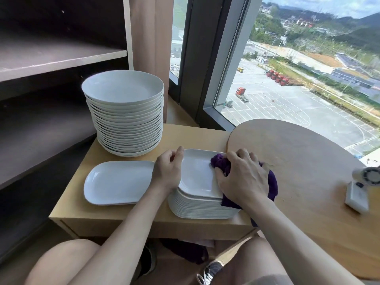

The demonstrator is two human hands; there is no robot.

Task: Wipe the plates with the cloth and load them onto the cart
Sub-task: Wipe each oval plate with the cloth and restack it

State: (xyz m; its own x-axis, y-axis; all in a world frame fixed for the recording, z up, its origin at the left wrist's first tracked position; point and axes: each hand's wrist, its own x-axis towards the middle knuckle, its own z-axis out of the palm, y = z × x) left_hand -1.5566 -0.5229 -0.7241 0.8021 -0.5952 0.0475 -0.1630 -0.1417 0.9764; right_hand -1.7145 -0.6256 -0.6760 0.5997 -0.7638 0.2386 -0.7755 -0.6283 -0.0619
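Note:
A stack of white square plates (201, 204) stands on the low wooden table (144, 221). My left hand (167, 171) grips the left rim of the top square plate (196, 174). My right hand (242, 177) holds a bunched purple cloth (221, 163) against that plate's right side, and more of the cloth hangs down past the stack. One white square plate (118, 183) lies alone on the table to the left. Behind it rises a tall stack of round white plates (125, 114).
Grey shelves (51, 58) stand at the left, beside the table. A round wooden table (298, 161) at the right carries a small white fan (359, 188). A large window lies behind. My knees and shoes show below the table edge.

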